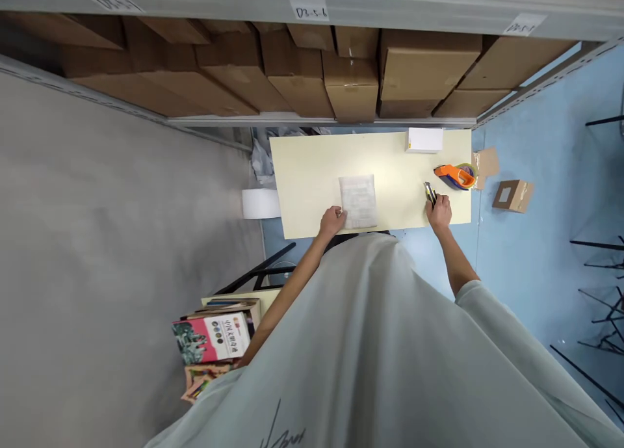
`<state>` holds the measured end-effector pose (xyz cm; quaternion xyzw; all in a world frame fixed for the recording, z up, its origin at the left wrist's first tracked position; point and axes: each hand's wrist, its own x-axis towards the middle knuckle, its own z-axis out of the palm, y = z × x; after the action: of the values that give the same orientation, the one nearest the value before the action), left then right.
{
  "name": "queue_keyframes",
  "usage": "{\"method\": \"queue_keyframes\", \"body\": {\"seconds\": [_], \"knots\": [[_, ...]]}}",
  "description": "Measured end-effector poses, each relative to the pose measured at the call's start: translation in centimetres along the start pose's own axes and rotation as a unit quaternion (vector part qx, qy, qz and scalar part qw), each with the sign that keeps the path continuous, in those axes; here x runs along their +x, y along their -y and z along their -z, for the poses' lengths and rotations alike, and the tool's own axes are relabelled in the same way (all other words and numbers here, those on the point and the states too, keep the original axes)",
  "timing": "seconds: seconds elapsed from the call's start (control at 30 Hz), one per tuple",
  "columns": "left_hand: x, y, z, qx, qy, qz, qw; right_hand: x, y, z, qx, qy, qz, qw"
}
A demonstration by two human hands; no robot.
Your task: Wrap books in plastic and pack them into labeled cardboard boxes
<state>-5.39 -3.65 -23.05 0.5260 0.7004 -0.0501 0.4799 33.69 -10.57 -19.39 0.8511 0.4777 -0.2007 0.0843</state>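
A flat, whitish wrapped packet [359, 201] lies near the front edge of the cream table [307, 168]. At its lower left corner is my left hand [333, 220], fingers curled and pinching at the edge. My right hand [440, 210], farther right over the tabletop, is closed around a yellow and black utility knife [429, 192], which points up and to the left. Just beyond that hand rests an orange tape dispenser [454, 175] with a roll of tape on it. What the packet contains cannot be made out.
A white box [424, 140] stands at the table's back edge, below a shelf of cardboard boxes [353, 87]. At left are a white roll [260, 203] and stacked books [219, 337]. A small carton [513, 195] sits on the blue floor at right.
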Motion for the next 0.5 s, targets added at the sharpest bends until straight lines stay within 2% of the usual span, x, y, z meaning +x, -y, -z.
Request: {"method": "queue_keyframes", "body": {"seconds": [0.13, 0.23, 0.3, 0.37, 0.43, 0.5], "knots": [[0.2, -1.2, -0.9, -0.016, -0.025, 0.027, 0.999, 1.0, -1.3, 0.1, -0.002, 0.002, 0.012, 1.0], [0.0, -1.8, -1.6, -0.022, -0.041, 0.043, 0.998, 1.0, -0.1, 0.4, 0.035, -0.017, 0.045, 0.998], [-0.1, -2.2, -2.0, -0.023, -0.048, 0.05, 0.997, 0.8, 2.2, 0.2, 0.109, 0.012, 0.092, 0.99], [-0.2, -2.6, -2.2, -0.022, -0.05, 0.053, 0.997, 0.4, 5.6, -0.4, 0.216, 0.088, 0.108, 0.966], [-0.2, -2.8, -2.3, -0.021, -0.049, 0.054, 0.997, 0.1, 9.5, -1.4, 0.311, 0.181, 0.071, 0.93], [-0.3, -2.8, -2.2, -0.021, -0.042, 0.05, 0.998, -0.1, 13.0, -2.4, 0.353, 0.223, 0.027, 0.908]]}}
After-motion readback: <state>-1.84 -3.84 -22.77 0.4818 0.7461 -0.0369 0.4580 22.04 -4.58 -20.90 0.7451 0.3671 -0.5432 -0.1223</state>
